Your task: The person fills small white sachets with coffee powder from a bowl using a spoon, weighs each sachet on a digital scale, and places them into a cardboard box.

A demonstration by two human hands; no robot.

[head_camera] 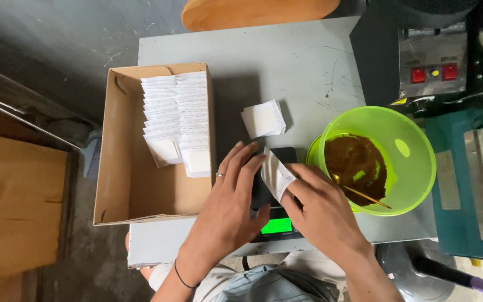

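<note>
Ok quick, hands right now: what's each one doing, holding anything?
Left hand: fingers spread open, resting against the small white pouch over the black scale.
Right hand: closed on the pouch, pinching its lower edge.

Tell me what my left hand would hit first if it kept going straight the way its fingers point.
The left hand points up and slightly right across the table. Past the black scale beneath it, the first thing in line is probably the small stack of white sachets, though height is unclear.
</note>
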